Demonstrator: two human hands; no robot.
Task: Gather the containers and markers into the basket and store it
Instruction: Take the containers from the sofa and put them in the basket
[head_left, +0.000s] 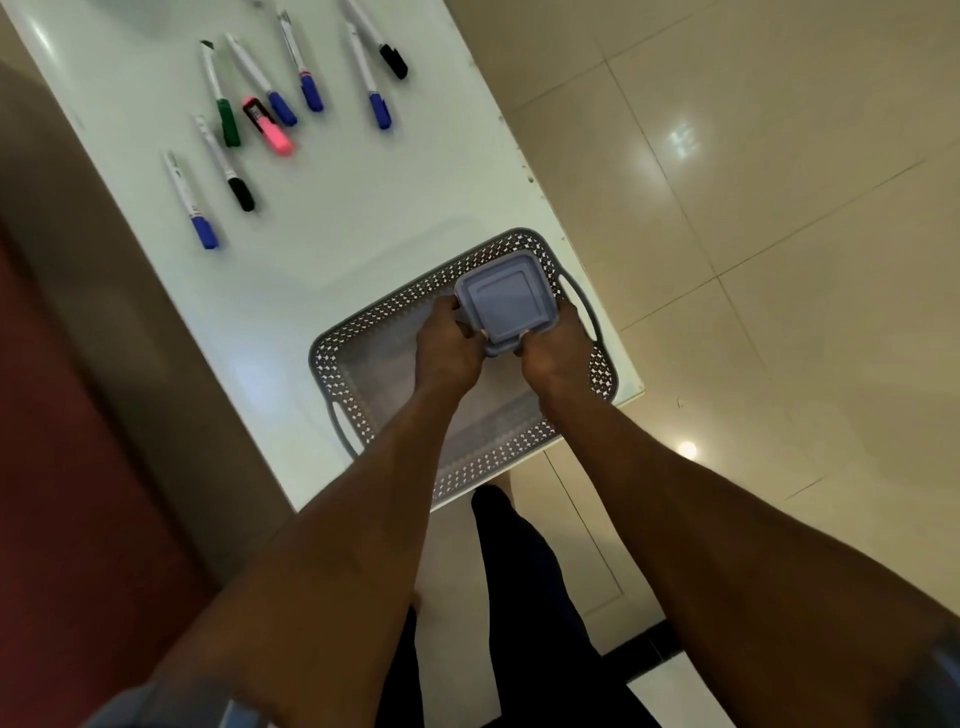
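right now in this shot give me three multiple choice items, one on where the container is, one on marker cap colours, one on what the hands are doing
1. Where is the grey container?
A. over the basket
B. among the markers
C. on the floor

2. How many markers have a pink cap?
A. none
B. one
C. three

3. What are the left hand and right hand doing?
A. both hang idle
B. one lifts a marker
C. both grip the container

Answers: 1 A, its lid shows inside the basket's rim at the handle end; 2 B, only one pink cap lies on the white table; 3 C, fingers curl round its near edge.
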